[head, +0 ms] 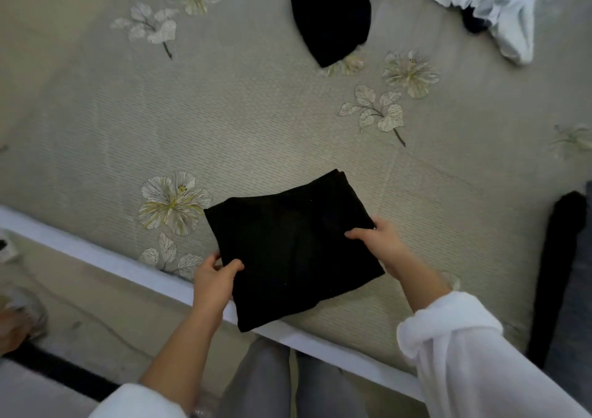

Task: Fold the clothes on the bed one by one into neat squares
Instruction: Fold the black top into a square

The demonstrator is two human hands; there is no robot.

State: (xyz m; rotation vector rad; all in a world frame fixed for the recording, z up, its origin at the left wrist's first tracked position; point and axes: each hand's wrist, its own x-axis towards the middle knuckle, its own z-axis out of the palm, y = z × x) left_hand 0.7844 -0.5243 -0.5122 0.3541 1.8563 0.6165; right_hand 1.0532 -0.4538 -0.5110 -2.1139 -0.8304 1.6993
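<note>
Our folded black cloth (294,251) lies at the near edge of the bed (224,123); our left hand (214,278) pinches its left side, thumb on top; our right hand (378,241) pinches its right side; far beyond the cloth lie a loose black garment (333,14) and a crumpled white garment (499,7).

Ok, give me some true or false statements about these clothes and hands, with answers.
1. The left hand and right hand both hold the folded black garment. True.
2. The white garment lies beside the left hand. False: it lies far off across the bed.
3. The folded black garment is on a chair. False: it is at the bed's near edge.
4. An unfolded black garment lies farther up the bed. True.
</note>
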